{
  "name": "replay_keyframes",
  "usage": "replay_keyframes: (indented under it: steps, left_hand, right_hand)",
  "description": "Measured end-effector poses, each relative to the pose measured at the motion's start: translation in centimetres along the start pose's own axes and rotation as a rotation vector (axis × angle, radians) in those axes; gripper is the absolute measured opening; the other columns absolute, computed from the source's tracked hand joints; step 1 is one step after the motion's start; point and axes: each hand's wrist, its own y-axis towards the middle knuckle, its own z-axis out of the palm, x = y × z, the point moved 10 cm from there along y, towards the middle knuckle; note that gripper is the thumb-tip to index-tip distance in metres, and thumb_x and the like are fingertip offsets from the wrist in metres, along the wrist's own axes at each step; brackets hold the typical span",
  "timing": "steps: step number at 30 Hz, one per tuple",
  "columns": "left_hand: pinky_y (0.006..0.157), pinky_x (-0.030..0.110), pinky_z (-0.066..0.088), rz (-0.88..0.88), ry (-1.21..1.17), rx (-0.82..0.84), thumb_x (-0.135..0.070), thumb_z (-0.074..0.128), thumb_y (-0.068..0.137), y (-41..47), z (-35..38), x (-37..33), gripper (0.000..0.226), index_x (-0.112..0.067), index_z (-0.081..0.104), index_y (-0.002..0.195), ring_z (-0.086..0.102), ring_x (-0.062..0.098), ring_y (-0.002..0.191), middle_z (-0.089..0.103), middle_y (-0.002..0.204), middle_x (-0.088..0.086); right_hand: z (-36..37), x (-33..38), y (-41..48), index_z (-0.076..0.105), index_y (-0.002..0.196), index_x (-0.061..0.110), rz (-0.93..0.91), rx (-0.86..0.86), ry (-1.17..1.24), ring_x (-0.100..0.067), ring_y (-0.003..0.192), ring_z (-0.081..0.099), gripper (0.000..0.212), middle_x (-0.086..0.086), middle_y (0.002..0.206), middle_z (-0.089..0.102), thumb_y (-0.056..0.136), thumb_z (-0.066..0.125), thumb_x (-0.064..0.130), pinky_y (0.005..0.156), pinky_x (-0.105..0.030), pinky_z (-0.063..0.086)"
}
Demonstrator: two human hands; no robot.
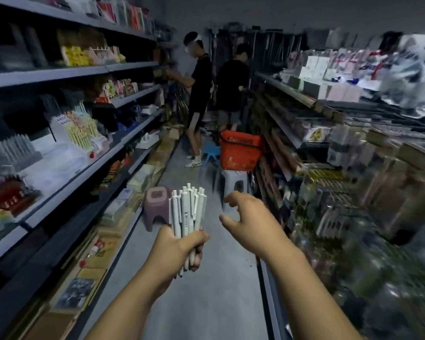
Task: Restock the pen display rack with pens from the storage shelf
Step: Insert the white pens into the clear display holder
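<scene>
- Left hand (179,244): fingers wrapped tight round a bundle of slim white pens (187,209), smooth barrels, clip ends up.
- Right hand (250,214): fingers spread, loosely curved, holding nothing, just beside the bundle.
- Tiered white display rack (59,126) on left shelf (88,169) holds pale yellow pens (80,134).

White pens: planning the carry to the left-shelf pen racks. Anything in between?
Nothing visible at hand height between the white pens in the left hand and the pen racks; a pink stool stands on the aisle floor beside the left shelving.
</scene>
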Motion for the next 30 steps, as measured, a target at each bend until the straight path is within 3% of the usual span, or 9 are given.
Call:
replay_keyframes:
  steps: [4, 8, 11, 15, 19, 25, 30]
  left_hand:
    - [0.048, 0.031, 0.038, -0.004, -0.049, -0.071, -0.007, 0.075, 0.08, 11.2, -1.5, 1.8, 0.013, -0.006, 0.062, 0.08, 0.044, 0.024, 0.047, 0.049, 0.063, 0.017]
    - [0.048, 0.029, 0.036, -0.065, -0.129, -0.229, 0.004, 0.067, 0.089, 21.0, -3.9, 2.7, 0.013, -0.004, 0.059, 0.083, 0.043, 0.022, 0.047, 0.049, 0.062, 0.016]
    - [0.048, 0.028, 0.037, -0.05, -0.191, -0.349, 0.001, 0.072, 0.085, 26.8, -6.7, 1.6, 0.014, -0.007, 0.062, 0.079, 0.044, 0.022, 0.047, 0.05, 0.063, 0.016]
    - [0.049, 0.029, 0.039, -0.004, -0.186, -0.469, -0.009, 0.074, 0.073, 32.5, -12.0, -0.1, 0.01, -0.009, 0.064, 0.075, 0.046, 0.023, 0.046, 0.051, 0.063, 0.018]
    - [0.05, 0.029, 0.038, 0.021, -0.185, -0.592, -0.007, 0.073, 0.075, 36.3, -19.1, -0.2, 0.008, -0.011, 0.066, 0.073, 0.045, 0.023, 0.047, 0.051, 0.064, 0.018]
    - [0.049, 0.029, 0.039, 0.022, -0.153, -0.727, 0.003, 0.068, 0.091, 41.0, -30.6, 0.6, 0.018, -0.002, 0.063, 0.075, 0.045, 0.023, 0.047, 0.053, 0.065, 0.018]
    - [0.055, 0.041, 0.034, -0.028, -0.058, -0.843, -0.02, 0.08, 0.083, 43.5, -39.3, 0.0, 0.024, -0.007, 0.069, 0.066, 0.046, 0.024, 0.045, 0.058, 0.058, 0.022]
  right_hand:
    - [4.0, -3.0, 12.3, 0.054, 0.131, 0.027, -0.073, 0.025, 0.027, -0.017, 0.114, 0.058, 0.041, 0.003, 0.126, 0.058, 0.093, 0.063, 0.041, 0.092, -0.041, 0.053]
    - [7.6, -4.4, 24.0, 0.056, 0.132, 0.024, -0.147, 0.122, 0.07, -0.018, 0.109, 0.06, 0.042, 0.0, 0.129, 0.06, 0.093, 0.066, 0.037, 0.09, -0.04, 0.054]
    - [10.1, -3.0, 31.6, 0.058, 0.129, 0.022, -0.228, 0.197, 0.102, -0.02, 0.107, 0.061, 0.04, 0.0, 0.126, 0.062, 0.091, 0.067, 0.034, 0.088, -0.038, 0.054]
    - [14.4, 1.2, 40.0, 0.062, 0.121, 0.017, -0.362, 0.288, 0.16, -0.018, 0.109, 0.057, 0.033, -0.001, 0.122, 0.061, 0.09, 0.067, 0.025, 0.086, -0.028, 0.048]
    - [19.6, 6.2, 46.5, 0.063, 0.121, 0.02, -0.478, 0.345, 0.201, -0.018, 0.108, 0.059, 0.032, -0.001, 0.117, 0.063, 0.09, 0.064, 0.028, 0.091, -0.039, 0.052]
    - [29.6, 15.7, 53.5, 0.057, 0.122, 0.021, -0.63, 0.452, 0.139, -0.023, 0.107, 0.06, 0.03, -0.001, 0.121, 0.058, 0.095, 0.059, 0.034, 0.083, -0.039, 0.054]
    - [35.6, 23.4, 58.0, 0.051, 0.137, 0.028, -0.751, 0.548, 0.226, -0.02, 0.11, 0.059, 0.044, 0.001, 0.127, 0.057, 0.095, 0.059, 0.039, 0.086, -0.042, 0.056]
